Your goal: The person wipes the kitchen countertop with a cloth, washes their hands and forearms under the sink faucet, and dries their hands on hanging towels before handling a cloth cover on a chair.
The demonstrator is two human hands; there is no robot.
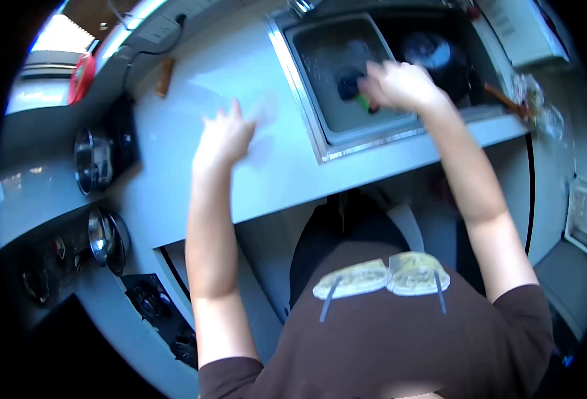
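Observation:
My left hand (225, 138) hovers over the white countertop left of the sink, fingers apart and slightly blurred, with nothing visible in it. Above the left basin of the sink (330, 136), my right hand (403, 88) has its fingers curled together, smeared by motion. Just under those fingertips is a small dark thing with a green part (363, 102); whether the hand grips it or it lies in the basin is unclear. Inside the right basin stands a dark round pan or pot (433, 56) with something pale in it, partly hidden by my right hand.
A wooden-looking brown piece (165, 76) lies at the counter's back left. Metal pots (92, 159) stand on the left, near a gas stove (150, 299). A faucet (301, 6) rises behind the sink. Right of the sink are a brown handle (503, 98) and clear plastic (539, 110).

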